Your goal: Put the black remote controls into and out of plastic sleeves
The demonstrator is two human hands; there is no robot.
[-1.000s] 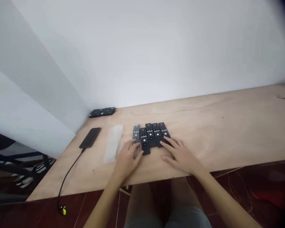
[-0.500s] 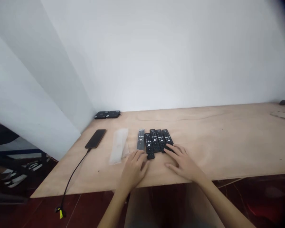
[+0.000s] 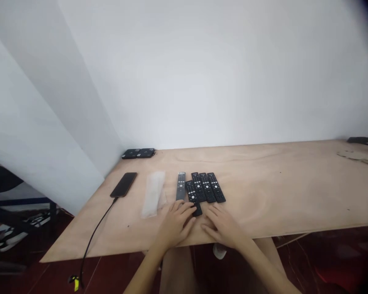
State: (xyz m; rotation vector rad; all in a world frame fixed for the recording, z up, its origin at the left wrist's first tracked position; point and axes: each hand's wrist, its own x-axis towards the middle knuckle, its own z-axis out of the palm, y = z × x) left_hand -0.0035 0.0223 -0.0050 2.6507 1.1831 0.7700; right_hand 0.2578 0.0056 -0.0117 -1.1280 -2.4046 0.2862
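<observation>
Several black remote controls lie side by side on the wooden table, with a grey remote at their left. One black remote sits a little nearer than the rest. My left hand lies flat with spread fingers, its fingertips touching the near ends of the grey remote and that nearer black one. Just in front of the row, my right hand rests flat on the table, fingers apart, holding nothing.
A clear plastic sleeve lies left of the remotes. Further left is a dark phone with a cable running off the table's front edge. Two small black boxes sit at the wall. Some items lie at the far right.
My right hand has pulled back off the rightmost remote toward the table's front edge. My left hand slid slightly right. The camera tilted, so the scene sits lower in view.
</observation>
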